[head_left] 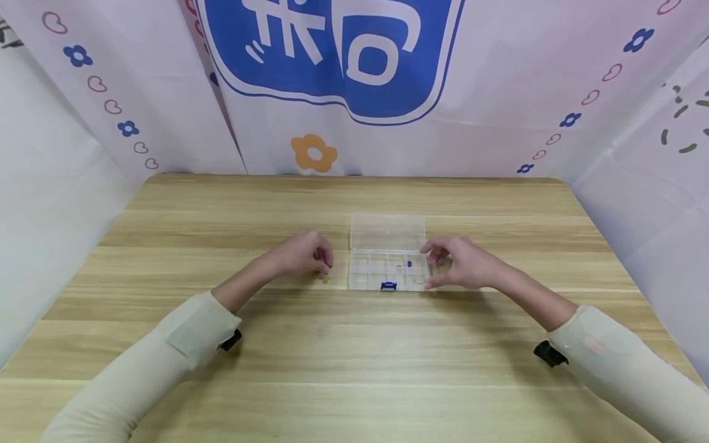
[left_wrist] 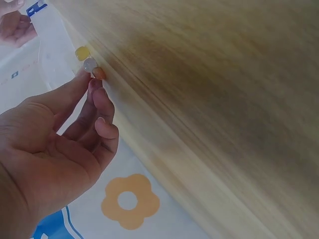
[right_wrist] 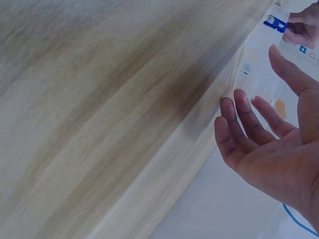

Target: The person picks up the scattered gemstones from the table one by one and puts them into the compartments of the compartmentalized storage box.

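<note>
My left hand (head_left: 307,253) is low over the table, thumb and fingertips bunched at a few small beads. Seen from the left wrist, a yellow bead (left_wrist: 82,53), a clear bead (left_wrist: 90,64) and an orange bead (left_wrist: 99,73) sit close together right at those fingertips; whether any is pinched I cannot tell. A clear plastic compartment box (head_left: 360,280) stands to the right, its lid (head_left: 388,232) raised at the back. At the box's right end is my right hand (head_left: 464,263), thumb by the front corner and index finger by the back one, loosely spread.
Inside the box's right compartments lie a blue bead (head_left: 410,264) and a few pale ones. A blue latch (head_left: 389,286) is on its front edge. The wooden table (head_left: 354,357) ends at the back against a printed white cloth (head_left: 487,123).
</note>
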Motion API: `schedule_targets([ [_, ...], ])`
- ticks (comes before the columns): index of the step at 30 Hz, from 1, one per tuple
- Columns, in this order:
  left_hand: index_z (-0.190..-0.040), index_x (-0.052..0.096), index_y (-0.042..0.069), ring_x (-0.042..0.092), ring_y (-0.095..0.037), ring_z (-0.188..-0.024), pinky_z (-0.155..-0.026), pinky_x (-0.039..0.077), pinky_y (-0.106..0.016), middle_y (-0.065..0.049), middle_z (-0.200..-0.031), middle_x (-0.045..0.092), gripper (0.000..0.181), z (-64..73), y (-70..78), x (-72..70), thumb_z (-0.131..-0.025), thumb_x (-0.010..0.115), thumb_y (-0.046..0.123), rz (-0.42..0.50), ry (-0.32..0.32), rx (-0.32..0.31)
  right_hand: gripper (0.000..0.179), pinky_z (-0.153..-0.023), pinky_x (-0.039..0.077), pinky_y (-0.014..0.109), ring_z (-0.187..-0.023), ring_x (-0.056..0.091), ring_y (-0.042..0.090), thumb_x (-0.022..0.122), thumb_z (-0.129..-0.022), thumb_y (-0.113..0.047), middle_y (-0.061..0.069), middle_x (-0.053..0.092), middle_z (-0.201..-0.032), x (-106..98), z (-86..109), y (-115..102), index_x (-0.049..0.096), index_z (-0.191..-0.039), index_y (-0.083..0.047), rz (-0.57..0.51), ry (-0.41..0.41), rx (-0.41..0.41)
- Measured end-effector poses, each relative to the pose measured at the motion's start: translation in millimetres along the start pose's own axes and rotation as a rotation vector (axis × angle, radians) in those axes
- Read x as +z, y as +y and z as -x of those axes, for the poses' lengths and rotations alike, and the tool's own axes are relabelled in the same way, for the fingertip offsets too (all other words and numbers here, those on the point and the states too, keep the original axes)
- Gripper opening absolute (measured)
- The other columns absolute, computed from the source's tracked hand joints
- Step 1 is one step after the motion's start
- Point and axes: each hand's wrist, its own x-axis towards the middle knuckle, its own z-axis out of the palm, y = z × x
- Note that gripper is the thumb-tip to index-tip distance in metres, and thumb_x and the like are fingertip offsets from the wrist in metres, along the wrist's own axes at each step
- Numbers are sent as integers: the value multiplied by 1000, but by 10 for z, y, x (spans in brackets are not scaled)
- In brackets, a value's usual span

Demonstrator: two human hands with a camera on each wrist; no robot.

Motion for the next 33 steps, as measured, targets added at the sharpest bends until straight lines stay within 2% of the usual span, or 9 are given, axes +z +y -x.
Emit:
schedule_targets([
  [6, -81, 70, 0, 64, -16, -69, -68, 55, -27, -7, -77, 69, 12, 15, 11, 7, -91, 74, -6, 9, -2, -9, 59, -87, 52, 44, -96, 61, 25, 93, -78, -17, 9, 66, -99, 5, -3, -4, 63, -123, 7, 5, 0, 0],
  [10, -84, 70, 0, 64, -18, -74, -73, 56, -30, -7, -79, 69, 11, 11, 12, -11, -91, 71, -7, 27, 11, -7, 59, -87, 53, 45, -96, 62, 25, 93, -78, -17, 9, 66, -100, 5, -1, -13, 64, -123, 7, 8, 1, 2],
  [15, -87, 71, 0, 65, -21, -82, -79, 57, -35, -8, -85, 70, 9, 7, 37, -60, -91, 68, -6, 1, 55, 26, 59, -88, 52, 45, -97, 62, 26, 93, -78, -17, 10, 66, -101, 2, -1, -11, 63, -123, 7, 7, 1, 10],
  [19, -89, 72, 0, 66, -21, -84, -78, 57, -35, -8, -87, 72, 9, -2, 72, -81, -94, 68, -6, -27, 87, 48, 59, -88, 52, 45, -97, 61, 26, 93, -78, -17, 10, 66, -101, -3, 1, -7, 63, -123, 7, 7, -1, 17],
  [27, -99, 74, -4, 67, -20, -81, -74, 57, -34, -11, -91, 73, 5, -62, 160, -69, -97, 69, -3, -26, 178, 106, 59, -89, 53, 45, -98, 62, 26, 93, -78, -18, 10, 67, -102, 6, 14, 3, 64, -123, 6, 2, 4, 12],
  [33, -110, 75, -6, 68, -21, -85, -77, 58, -33, -13, -99, 75, 14, -77, 251, -43, -99, 67, 0, -3, 239, 89, 59, -88, 52, 45, -98, 62, 25, 93, -78, -17, 10, 67, -102, 4, 11, -1, 64, -123, 7, 9, 7, 8],
])
